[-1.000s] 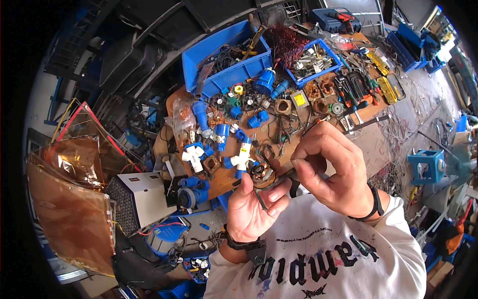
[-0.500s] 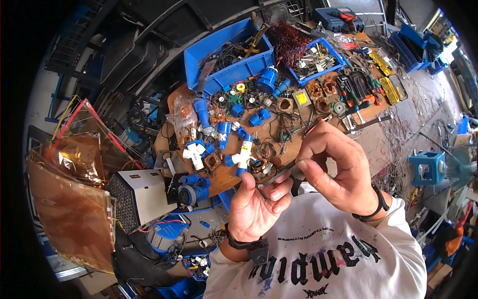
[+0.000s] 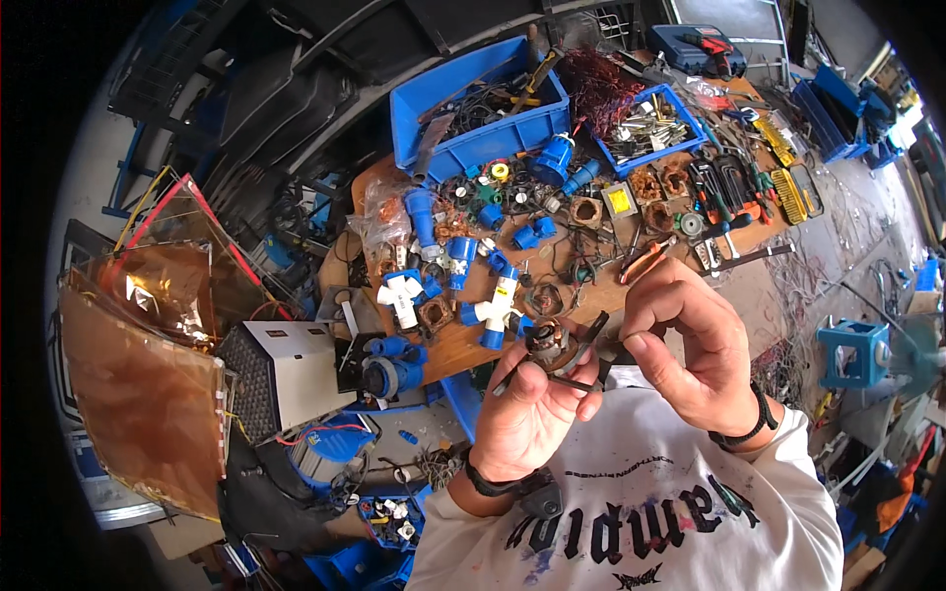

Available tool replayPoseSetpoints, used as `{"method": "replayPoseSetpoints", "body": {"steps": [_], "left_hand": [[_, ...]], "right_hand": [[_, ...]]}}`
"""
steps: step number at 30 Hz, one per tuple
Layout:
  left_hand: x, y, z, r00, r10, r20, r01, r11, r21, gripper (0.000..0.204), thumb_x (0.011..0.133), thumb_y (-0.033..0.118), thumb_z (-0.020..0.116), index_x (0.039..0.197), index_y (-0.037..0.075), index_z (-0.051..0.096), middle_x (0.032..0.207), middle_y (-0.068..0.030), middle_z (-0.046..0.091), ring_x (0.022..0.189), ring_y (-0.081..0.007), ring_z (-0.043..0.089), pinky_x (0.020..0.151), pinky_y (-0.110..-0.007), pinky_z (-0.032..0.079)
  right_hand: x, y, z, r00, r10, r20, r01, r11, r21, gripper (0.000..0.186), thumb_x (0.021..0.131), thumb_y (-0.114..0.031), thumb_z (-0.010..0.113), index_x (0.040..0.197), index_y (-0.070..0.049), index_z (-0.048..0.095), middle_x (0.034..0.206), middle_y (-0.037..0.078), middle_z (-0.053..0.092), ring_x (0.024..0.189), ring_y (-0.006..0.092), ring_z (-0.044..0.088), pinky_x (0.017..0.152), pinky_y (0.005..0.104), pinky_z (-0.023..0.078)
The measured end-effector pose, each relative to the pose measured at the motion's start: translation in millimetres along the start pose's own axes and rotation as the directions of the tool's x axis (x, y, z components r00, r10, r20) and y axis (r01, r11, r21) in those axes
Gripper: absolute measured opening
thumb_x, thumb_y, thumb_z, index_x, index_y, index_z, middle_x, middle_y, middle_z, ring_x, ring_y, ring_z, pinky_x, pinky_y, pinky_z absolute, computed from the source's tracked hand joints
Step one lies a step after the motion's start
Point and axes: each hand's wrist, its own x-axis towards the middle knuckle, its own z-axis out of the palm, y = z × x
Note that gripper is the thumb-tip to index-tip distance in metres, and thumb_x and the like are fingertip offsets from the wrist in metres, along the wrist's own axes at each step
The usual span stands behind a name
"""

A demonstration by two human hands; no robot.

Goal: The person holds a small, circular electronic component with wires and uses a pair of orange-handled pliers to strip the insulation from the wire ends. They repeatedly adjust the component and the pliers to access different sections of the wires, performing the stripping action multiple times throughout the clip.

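Note:
In my left hand (image 3: 522, 414) is a round, copper-and-dark metal part (image 3: 548, 343), resembling a small motor winding, with dark bars crossing around it; my fingers grip it from below. My right hand (image 3: 695, 355) is beside it to the right, thumb and forefinger curled together; whatever lies between them is too hidden to name. Just beyond that hand, orange-handled pliers (image 3: 645, 261) lie on the wooden table. White-and-blue plastic connectors (image 3: 493, 315) are behind my left hand, along with small square metal parts (image 3: 434, 317).
Blue bins (image 3: 478, 148) of cables and hardware stand at the back. Hand tools (image 3: 739, 197) line the table's right. At left are amber sheets (image 3: 138, 394) and a cream box (image 3: 286, 384). A blue stool (image 3: 852, 350) stands at right.
The view has shifted, so most things sit further right. The part in my left hand has turned, its bars now at another angle. The orange pliers show more clearly beyond my right fingers.

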Motion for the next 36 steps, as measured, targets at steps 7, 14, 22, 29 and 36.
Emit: {"method": "replayPoseSetpoints", "body": {"steps": [7,14,22,29,36], "left_hand": [[-0.5,1.5,16.2,0.986,0.060,-0.155,-0.019,0.968,0.252,0.066,0.081,0.042,0.078,0.123,0.000,0.049,0.101,-0.0054,0.058,0.086,-0.0162,0.053,0.066,-0.033,0.047],[0.2,3.4,18.7,0.990,0.077,-0.115,-0.034,0.939,0.341,0.065,0.080,0.044,0.077,0.123,0.002,0.052,0.097,-0.0052,0.057,0.082,-0.0149,0.054,0.063,-0.032,0.046],[-0.5,1.0,21.4,0.988,0.055,-0.142,-0.014,0.960,0.279,0.068,0.081,0.044,0.077,0.122,-0.003,0.049,0.097,-0.0064,0.058,0.085,-0.0155,0.055,0.066,-0.031,0.047],[-4.9,-1.5,7.9,0.998,-0.016,-0.067,0.025,0.989,0.148,0.064,0.086,0.046,0.071,0.126,0.001,0.049,0.108,-0.0082,0.058,0.088,-0.0178,0.054,0.067,-0.033,0.047],[-5.1,-4.3,5.8,0.999,-0.036,-0.040,0.039,0.997,0.071,0.061,0.088,0.045,0.068,0.127,0.002,0.048,0.111,-0.0080,0.056,0.089,-0.0183,0.053,0.068,-0.034,0.046]], "right_hand": [[-2.5,3.4,3.3,0.999,0.033,0.031,-0.037,0.992,0.122,0.004,0.091,-0.003,0.063,0.092,-0.001,0.060,0.094,0.006,0.057,0.069,0.0088,0.055,0.055,0.0211,0.043],[-2.6,1.7,5.5,0.994,0.074,0.086,-0.098,0.946,0.308,0.005,0.095,-0.003,0.058,0.098,0.000,0.057,0.100,0.010,0.058,0.086,0.0133,0.060,0.068,0.0248,0.052],[-5.8,-2.6,9.3,0.988,0.084,0.130,-0.140,0.837,0.529,0.008,0.098,-0.002,0.051,0.104,0.004,0.051,0.108,0.020,0.061,0.090,0.0231,0.068,0.074,0.0326,0.058],[-7.3,-5.6,8.4,0.985,0.084,0.149,-0.153,0.821,0.549,0.010,0.099,-0.001,0.049,0.105,0.006,0.048,0.111,0.024,0.061,0.090,0.0279,0.069,0.072,0.0351,0.062],[-10.1,-4.4,6.9,0.986,0.083,0.147,-0.149,0.836,0.528,0.009,0.098,0.000,0.049,0.106,0.006,0.048,0.109,0.023,0.062,0.091,0.0266,0.070,0.072,0.0342,0.062]]}}
